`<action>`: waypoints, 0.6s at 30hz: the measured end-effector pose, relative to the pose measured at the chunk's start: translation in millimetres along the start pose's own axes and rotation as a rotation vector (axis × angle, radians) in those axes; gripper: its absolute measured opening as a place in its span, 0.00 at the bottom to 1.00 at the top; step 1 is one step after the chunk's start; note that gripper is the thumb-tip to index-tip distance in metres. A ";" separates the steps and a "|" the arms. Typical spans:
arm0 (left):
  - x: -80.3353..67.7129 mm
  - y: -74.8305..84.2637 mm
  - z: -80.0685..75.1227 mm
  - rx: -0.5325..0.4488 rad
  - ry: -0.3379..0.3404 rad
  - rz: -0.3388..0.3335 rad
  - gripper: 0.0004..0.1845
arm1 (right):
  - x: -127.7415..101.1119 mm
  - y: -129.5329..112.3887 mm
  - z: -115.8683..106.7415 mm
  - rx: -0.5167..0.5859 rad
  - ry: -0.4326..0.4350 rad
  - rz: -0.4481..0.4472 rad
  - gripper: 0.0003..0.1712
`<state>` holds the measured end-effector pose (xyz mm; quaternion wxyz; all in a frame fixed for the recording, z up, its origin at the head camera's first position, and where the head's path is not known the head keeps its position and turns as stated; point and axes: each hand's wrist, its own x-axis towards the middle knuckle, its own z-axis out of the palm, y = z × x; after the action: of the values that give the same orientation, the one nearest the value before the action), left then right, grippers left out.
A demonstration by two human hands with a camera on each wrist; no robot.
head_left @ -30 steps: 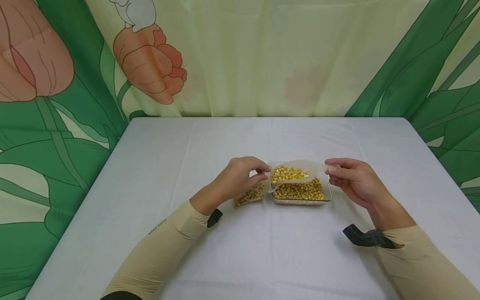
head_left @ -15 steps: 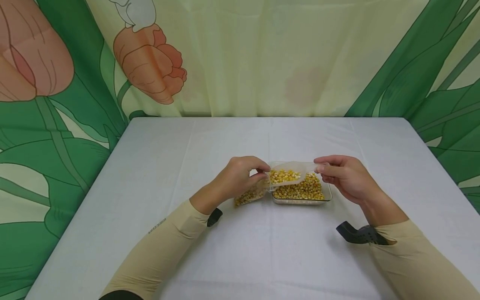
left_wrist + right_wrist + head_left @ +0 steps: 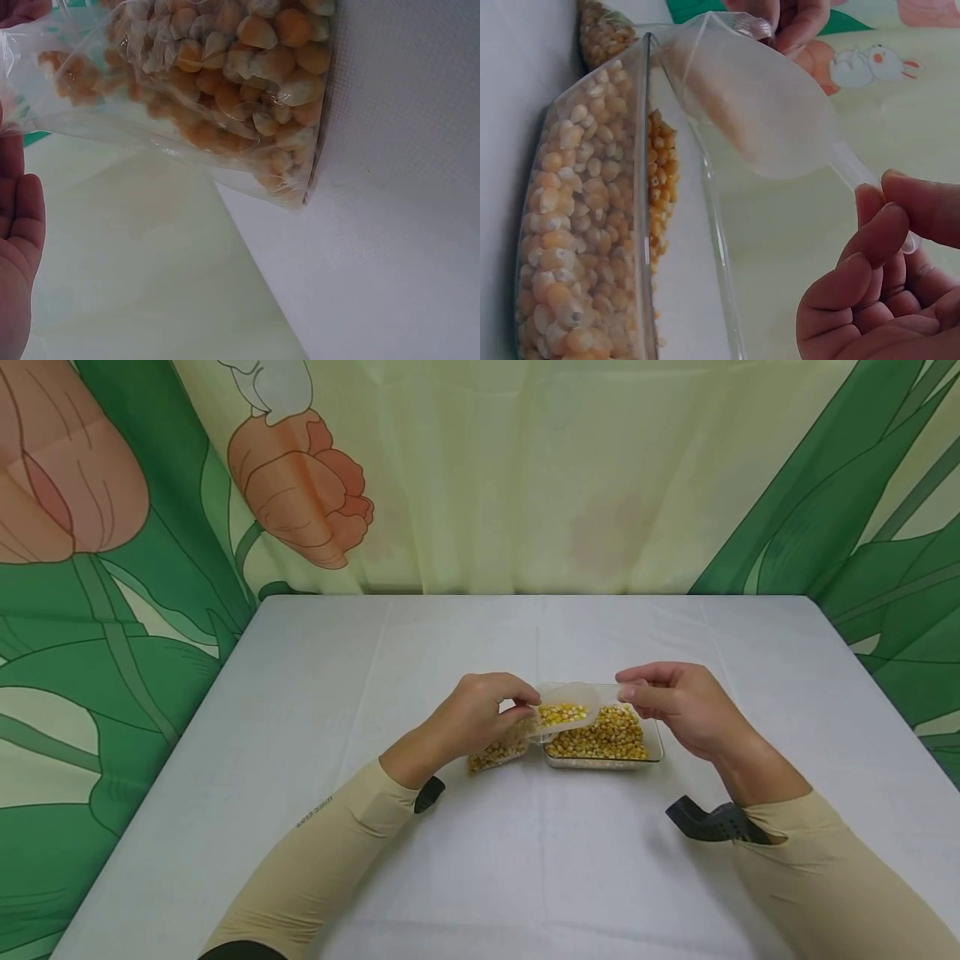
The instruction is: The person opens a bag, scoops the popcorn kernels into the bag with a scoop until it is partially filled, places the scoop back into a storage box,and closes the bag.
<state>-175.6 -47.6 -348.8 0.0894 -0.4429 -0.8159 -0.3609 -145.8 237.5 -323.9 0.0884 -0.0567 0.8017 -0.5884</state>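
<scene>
My right hand (image 3: 678, 710) pinches the thin handle of a translucent plastic scoop (image 3: 780, 112) between thumb and fingers. Yellow corn kernels (image 3: 561, 713) lie in the scoop's front end, which points left and dips into the mouth of a clear plastic bag (image 3: 225, 97). That bag holds more kernels and sits on the table left of the glass container. With thumb and fingers, my left hand (image 3: 480, 714) pinches the bag's upper edge. Below the scoop stands the rectangular glass container (image 3: 604, 765), partly filled with corn kernels (image 3: 660, 187).
A white cloth covers the table (image 3: 465, 635), whose far edge meets a curtain (image 3: 600, 485) printed with flowers and leaves. Dark straps (image 3: 720, 822) ring both wrists over beige sleeves.
My right hand has moved left, carrying the scoop from above the glass container to the bag's mouth. Fewer kernels show in the scoop. The left hand and bag have stayed in place.
</scene>
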 end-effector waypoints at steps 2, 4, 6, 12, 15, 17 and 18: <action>-0.1 0.4 -0.2 0.003 -0.001 -0.001 0.06 | 0.1 -2.1 -0.4 -0.013 0.001 0.001 0.23; 0.0 0.6 -0.2 0.004 0.001 0.002 0.06 | 0.4 -3.9 -0.9 -0.035 0.002 0.006 0.23; -0.3 0.3 -0.1 0.008 0.002 0.006 0.06 | 0.2 -5.8 -1.8 -0.055 0.005 0.011 0.23; -1.1 0.0 -0.1 0.003 0.004 0.008 0.06 | 0.3 -7.9 -5.1 -0.034 0.014 0.016 0.22; -1.2 0.0 -0.1 0.004 0.003 0.005 0.06 | -0.4 -9.0 -6.7 -0.034 0.018 0.013 0.22; -1.1 0.3 -0.1 0.006 0.002 0.002 0.06 | -1.4 -10.5 -7.9 -0.048 0.025 0.008 0.22; -1.1 0.5 -0.2 0.006 0.002 0.001 0.06 | -1.8 -11.1 -8.6 -0.054 0.029 0.007 0.22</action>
<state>-174.7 -48.2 -349.0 0.0917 -0.4427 -0.8165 -0.3591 -145.9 242.6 -310.6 0.0775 -0.0477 0.8187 -0.5670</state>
